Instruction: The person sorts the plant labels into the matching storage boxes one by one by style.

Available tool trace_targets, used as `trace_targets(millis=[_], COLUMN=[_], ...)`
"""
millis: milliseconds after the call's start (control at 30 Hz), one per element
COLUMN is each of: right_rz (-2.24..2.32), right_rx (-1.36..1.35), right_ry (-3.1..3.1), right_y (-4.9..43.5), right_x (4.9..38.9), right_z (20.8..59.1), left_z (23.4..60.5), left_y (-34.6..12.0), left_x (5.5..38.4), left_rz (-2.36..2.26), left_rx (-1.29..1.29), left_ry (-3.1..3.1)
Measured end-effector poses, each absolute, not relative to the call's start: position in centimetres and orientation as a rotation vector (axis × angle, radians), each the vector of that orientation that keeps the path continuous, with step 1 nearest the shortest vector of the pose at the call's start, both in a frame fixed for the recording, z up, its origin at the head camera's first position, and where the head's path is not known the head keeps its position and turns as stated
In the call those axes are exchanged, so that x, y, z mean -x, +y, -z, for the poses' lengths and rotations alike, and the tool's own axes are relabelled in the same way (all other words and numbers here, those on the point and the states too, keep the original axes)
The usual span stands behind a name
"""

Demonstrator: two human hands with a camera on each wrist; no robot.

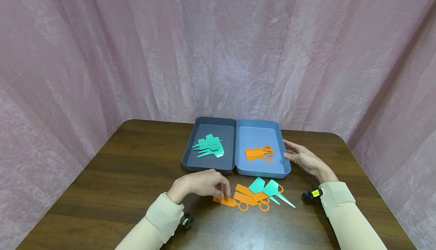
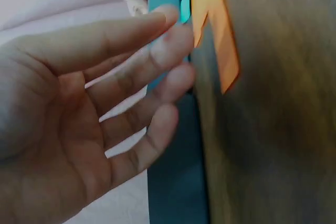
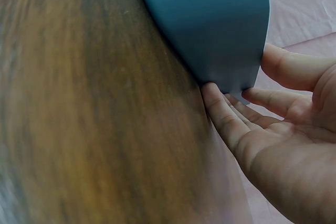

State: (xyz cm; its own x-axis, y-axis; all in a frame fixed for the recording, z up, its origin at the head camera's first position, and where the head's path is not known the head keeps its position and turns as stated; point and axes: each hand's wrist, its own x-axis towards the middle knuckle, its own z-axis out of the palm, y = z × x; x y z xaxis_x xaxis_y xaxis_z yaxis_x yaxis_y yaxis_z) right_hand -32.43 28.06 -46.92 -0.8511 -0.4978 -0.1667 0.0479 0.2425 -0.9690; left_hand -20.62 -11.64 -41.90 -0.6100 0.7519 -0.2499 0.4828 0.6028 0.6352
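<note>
My left hand (image 1: pixel 207 183) hovers with bent, relaxed fingers over the leftmost orange ring-ended tag (image 1: pixel 225 201). In the left wrist view, a small gap separates the fingertips from that orange tag (image 2: pixel 224 51), and nothing is between them. At the blue tray (image 1: pixel 262 175), my right hand (image 1: pixel 306 161) touches the right side. Seen from the right wrist, the thumb (image 3: pixel 296 69) lies at the rim, while extended fingers meet the lower outer wall. Between the hands lies a loose pile of orange tags (image 1: pixel 243 198) and green pointed plant labels (image 1: pixel 271 188), partly overlapping.
A dark grey tray (image 1: pixel 188 160) stands directly left of the blue one and holds several green labels (image 1: pixel 210 145). Orange tags (image 1: pixel 257 152) lie together inside the blue tray. Pink curtains (image 1: pixel 218 53) hang behind the wooden table (image 1: pixel 102 174).
</note>
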Motion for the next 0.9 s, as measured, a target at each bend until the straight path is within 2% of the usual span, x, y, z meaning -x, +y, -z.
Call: trace_targets(millis=[400,900], right_rz=[1.651,1.661], right_rx=[0.406,0.404], right_ry=[2.07,2.065], right_y=[28.1,28.1], right_x=[32.5,32.6], right_z=[47.0,47.1], left_z=[43.0,42.8], left_y=[-9.9,-10.6], left_x=[19.4,20.9], left_rz=[-0.372,-0.883], left_rx=[-0.912,-1.092], left_ry=[2.531,2.359])
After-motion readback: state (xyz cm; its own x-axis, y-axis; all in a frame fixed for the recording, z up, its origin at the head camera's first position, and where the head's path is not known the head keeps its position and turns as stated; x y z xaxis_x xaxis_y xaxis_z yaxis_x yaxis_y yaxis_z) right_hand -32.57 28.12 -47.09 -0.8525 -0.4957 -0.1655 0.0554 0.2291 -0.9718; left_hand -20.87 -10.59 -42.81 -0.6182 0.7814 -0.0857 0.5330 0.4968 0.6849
